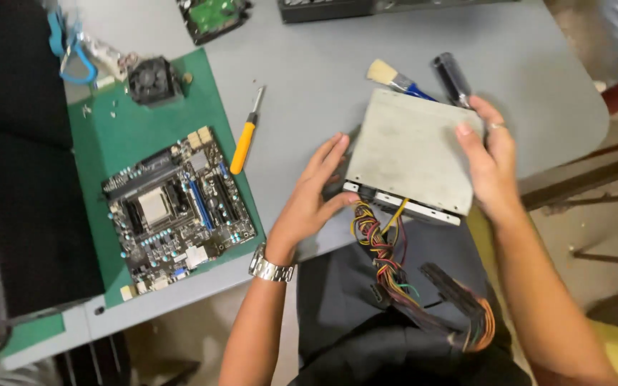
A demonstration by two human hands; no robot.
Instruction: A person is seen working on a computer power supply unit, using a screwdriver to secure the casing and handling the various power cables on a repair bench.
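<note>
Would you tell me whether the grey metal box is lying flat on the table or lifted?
Lifted and tilted: both hands, left hand and right hand, hold the metal box at the table edge, cables hanging.

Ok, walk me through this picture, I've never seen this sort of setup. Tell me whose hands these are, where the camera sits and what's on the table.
One camera, worn on the person's head, looks down at their own bare hands. The left hand and right hand grip a grey metal box with a bundle of coloured wires hanging towards the lap. On the grey table lie a circuit board on a green mat, a yellow-handled screwdriver, a small fan and a paintbrush.
</note>
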